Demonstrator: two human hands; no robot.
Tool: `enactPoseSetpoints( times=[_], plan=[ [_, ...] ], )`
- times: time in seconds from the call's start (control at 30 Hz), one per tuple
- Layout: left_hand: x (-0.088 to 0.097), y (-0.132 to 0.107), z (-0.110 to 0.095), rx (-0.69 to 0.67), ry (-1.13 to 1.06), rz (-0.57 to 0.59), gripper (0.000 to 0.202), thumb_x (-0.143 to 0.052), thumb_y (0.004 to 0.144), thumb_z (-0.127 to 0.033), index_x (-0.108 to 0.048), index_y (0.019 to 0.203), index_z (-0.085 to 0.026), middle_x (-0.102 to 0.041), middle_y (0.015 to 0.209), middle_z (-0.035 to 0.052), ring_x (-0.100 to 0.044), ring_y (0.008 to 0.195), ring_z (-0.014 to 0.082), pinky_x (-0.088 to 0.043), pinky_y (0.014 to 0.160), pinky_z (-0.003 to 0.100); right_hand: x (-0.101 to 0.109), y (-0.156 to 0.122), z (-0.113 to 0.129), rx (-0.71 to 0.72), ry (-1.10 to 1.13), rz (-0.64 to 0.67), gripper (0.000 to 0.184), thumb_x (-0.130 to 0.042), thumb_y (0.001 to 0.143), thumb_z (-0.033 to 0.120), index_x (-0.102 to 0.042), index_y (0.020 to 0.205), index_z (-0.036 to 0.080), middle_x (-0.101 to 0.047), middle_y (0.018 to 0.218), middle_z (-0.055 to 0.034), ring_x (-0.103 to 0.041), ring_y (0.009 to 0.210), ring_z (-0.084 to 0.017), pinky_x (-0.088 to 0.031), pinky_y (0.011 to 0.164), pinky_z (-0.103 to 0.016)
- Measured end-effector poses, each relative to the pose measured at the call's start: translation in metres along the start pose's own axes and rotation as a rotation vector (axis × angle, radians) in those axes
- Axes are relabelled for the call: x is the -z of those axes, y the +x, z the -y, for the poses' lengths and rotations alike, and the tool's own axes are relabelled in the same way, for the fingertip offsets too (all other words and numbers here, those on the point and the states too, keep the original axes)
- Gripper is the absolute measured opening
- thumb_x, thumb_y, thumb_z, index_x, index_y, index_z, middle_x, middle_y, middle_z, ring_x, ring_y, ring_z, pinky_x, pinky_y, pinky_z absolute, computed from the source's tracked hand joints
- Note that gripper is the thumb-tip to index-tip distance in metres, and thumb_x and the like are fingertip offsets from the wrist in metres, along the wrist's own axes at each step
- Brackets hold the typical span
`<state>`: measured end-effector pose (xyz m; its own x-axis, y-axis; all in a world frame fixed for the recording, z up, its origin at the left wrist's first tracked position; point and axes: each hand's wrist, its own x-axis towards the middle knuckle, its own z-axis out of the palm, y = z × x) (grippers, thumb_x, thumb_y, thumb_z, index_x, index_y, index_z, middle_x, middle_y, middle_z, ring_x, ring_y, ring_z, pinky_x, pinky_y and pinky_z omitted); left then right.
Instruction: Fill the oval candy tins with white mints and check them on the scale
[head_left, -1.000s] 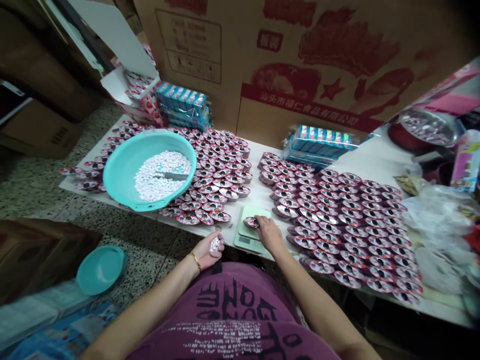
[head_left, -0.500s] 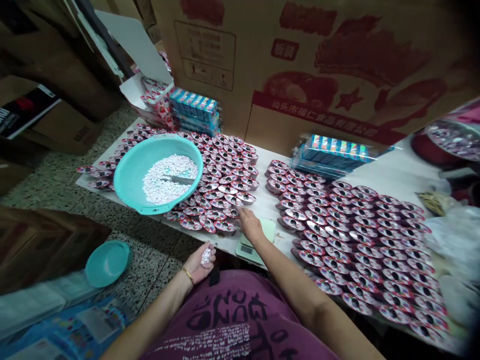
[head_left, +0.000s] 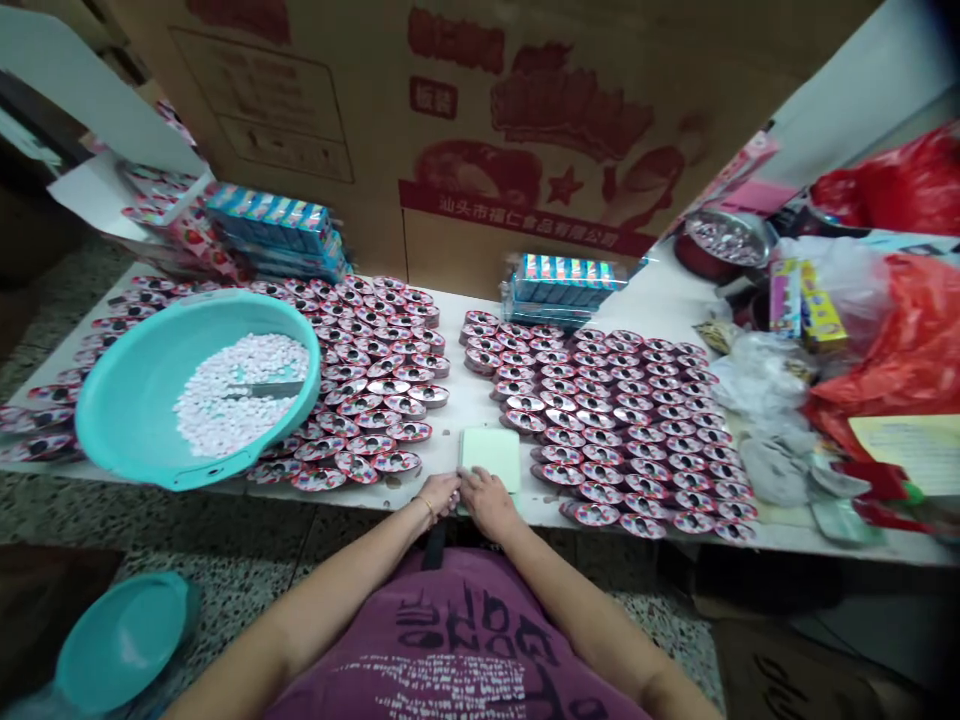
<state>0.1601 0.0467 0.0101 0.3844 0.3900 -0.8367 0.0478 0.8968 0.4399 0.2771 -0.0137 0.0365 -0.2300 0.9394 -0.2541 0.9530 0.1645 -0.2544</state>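
Curled loosely, our left hand [head_left: 441, 493] sits at six o'clock against the near edge of a pale green kitchen scale [head_left: 489, 458]. Its fingers hide the palm, so we cannot tell whether it cups anything. Our right hand [head_left: 487, 503], just beside it, lies open with its fingers on the same edge, holding nothing we can see. Nothing sits on top of the scale. At ten o'clock, a teal plastic basin [head_left: 112, 400] holds a broad heap of white-and-pink candies [head_left: 240, 400], with a flat steel blade [head_left: 270, 390] lying across them. Round pink-and-silver packs [head_left: 622, 420] cover the table [head_left: 660, 290] on both sides of the scale, in overlapping rows from nine o'clock to three o'clock. We cannot tell from here which packs hold candies. Blue boxes [head_left: 562, 290] stand stacked at twelve o'clock, and a steel pan [head_left: 726, 238] of more packs sits at two o'clock. A teal bowl [head_left: 124, 640] lies on the terrazzo floor [head_left: 247, 540] at eight o'clock.
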Motion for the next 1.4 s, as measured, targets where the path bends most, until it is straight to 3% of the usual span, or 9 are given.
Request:
enactPoseSetpoints(
  times=[0.17,0.23,0.4,0.57,0.7,0.8,0.97,1.13,1.4],
  plan=[
    [0.0,-0.003,-0.014,0.009,-0.001,0.022,0.013,-0.056,0.07,-0.024,-0.054,0.075,-0.012,-0.046,0.041,-0.0042,-0.035,0.029,0.0029,-0.009,0.029,0.012,0.03,0.0,-0.063,-0.38,-0.103,-0.287,0.029,-0.037,0.082,0.019,-0.055,0.105,0.019,-0.046,0.118,-0.0098,-0.039,0.101,-0.021,-0.033,0.081,-0.034],
    [0.009,-0.012,-0.024,0.02,-0.022,0.031,0.017,-0.054,0.072,-0.025,-0.054,0.084,-0.013,-0.046,0.044,-0.0048,-0.035,0.031,0.0025,-0.012,0.029,0.011,0.041,0.01,-0.089,-0.473,-0.177,-0.294,0.025,-0.039,0.081,0.018,-0.058,0.097,0.019,-0.045,0.117,-0.0096,-0.038,0.1,-0.022,-0.032,0.078,-0.034],
    [0.03,-0.048,-0.041,0.078,-0.325,0.094,0.018,-0.051,0.074,-0.027,-0.054,0.082,-0.011,-0.051,0.054,-0.001,-0.043,0.038,0.0032,-0.024,0.03,0.011,0.056,0.023,-0.115,-0.361,-0.276,-0.216,0.019,-0.041,0.08,0.019,-0.06,0.083,0.017,-0.048,0.112,-0.0094,-0.04,0.095,-0.021,-0.029,0.076,-0.033],
    [0.042,-0.075,-0.053,0.022,-0.531,0.059,0.016,-0.051,0.075,-0.021,-0.055,0.083,-0.009,-0.06,0.067,0.0064,-0.057,0.055,0.0093,-0.045,0.048,0.017,0.062,-0.002,-0.084,-0.254,-0.291,-0.346,0.017,-0.042,0.082,0.022,-0.058,0.087,0.018,-0.048,0.112,-0.0083,-0.04,0.099,-0.021,-0.029,0.08,-0.034],
    [0.049,-0.092,-0.08,-0.12,-0.597,0.017,0.015,-0.049,0.077,-0.019,-0.057,0.08,-0.007,-0.061,0.067,0.008,-0.059,0.061,0.0116,-0.048,0.056,0.021,0.042,-0.019,-0.062,-0.086,-0.255,-0.297,0.015,-0.043,0.08,0.018,-0.058,0.083,0.019,-0.053,0.106,-0.0062,-0.047,0.087,-0.018,-0.034,0.073,-0.031],
    [0.049,-0.107,-0.097,-0.236,-0.642,0.038,0.015,-0.05,0.075,-0.019,-0.058,0.08,-0.007,-0.062,0.067,0.0076,-0.06,0.062,0.012,-0.047,0.056,0.021,0.027,-0.017,-0.053,-0.042,-0.222,-0.383,0.016,-0.043,0.081,0.019,-0.059,0.081,0.019,-0.055,0.103,-0.0073,-0.049,0.089,-0.02,-0.037,0.073,-0.032],
    [0.029,-0.115,-0.074,-0.059,-0.704,0.214,0.016,-0.051,0.073,-0.019,-0.059,0.075,-0.005,-0.063,0.072,0.0113,-0.06,0.067,0.0141,-0.046,0.064,0.024,0.047,-0.007,0.008,0.134,-0.017,-0.606,0.027,-0.042,0.082,0.028,-0.055,0.101,0.014,-0.055,0.102,-0.0119,-0.049,0.092,-0.021,-0.04,0.077,-0.033],
    [0.029,-0.111,-0.024,0.058,-0.74,0.163,0.012,-0.047,0.073,-0.011,-0.057,0.068,-0.007,-0.061,0.061,0.0054,-0.057,0.057,0.0079,-0.042,0.056,0.016,0.068,-0.015,0.083,0.28,-0.012,-0.338,0.037,-0.043,0.077,0.012,-0.046,0.114,0.015,-0.054,0.105,-0.0106,-0.048,0.084,-0.02,-0.041,0.069,-0.033],
    [0.057,-0.116,0.003,0.194,-0.598,0.275,0.023,-0.04,0.079,-0.022,-0.057,0.072,-0.008,-0.06,0.061,0.0058,-0.058,0.056,0.0138,-0.043,0.056,0.025,0.052,-0.014,0.105,0.326,0.081,-0.009,0.028,-0.045,0.08,0.024,-0.049,0.106,0.014,-0.053,0.094,-0.0088,-0.044,0.081,-0.018,-0.037,0.068,-0.03]
  ],
)
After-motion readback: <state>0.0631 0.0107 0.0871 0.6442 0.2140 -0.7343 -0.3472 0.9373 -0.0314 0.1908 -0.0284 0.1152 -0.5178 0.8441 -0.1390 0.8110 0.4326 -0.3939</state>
